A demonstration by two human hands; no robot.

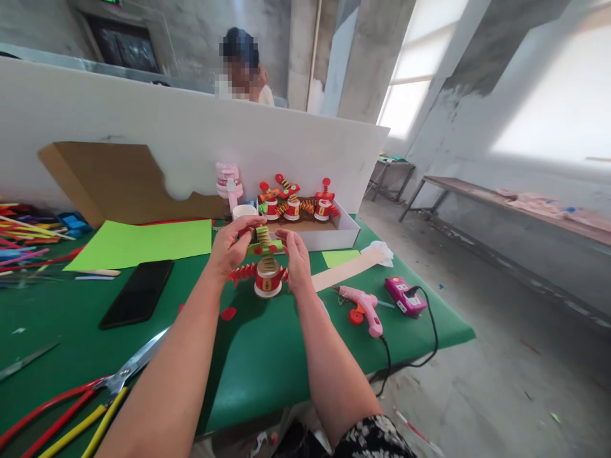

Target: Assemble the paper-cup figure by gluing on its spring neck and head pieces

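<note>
Between my hands stands a paper figure [268, 280] with a red cup body, folded red arms, a green head piece and a pleated green strip on top. My left hand [232, 247] is closed, its fingertips at the pleated strip. On the other side, my right hand [296, 257] curls its fingers against the right end of the green head piece. Part of the contact is hidden by the fingers. A red paper disc [228, 313] lies on the table just left of the figure. Behind it, similar finished-looking figures [292, 208] stand in an open white box [334, 239].
A pink glue gun [363, 306] and a purple power block [405, 296] with black cable lie right. Left are a black phone [137, 294], large scissors [114, 381], green paper [147, 245] and colourful sticks [28, 235]. A person [241, 63] is behind the white partition [305, 143].
</note>
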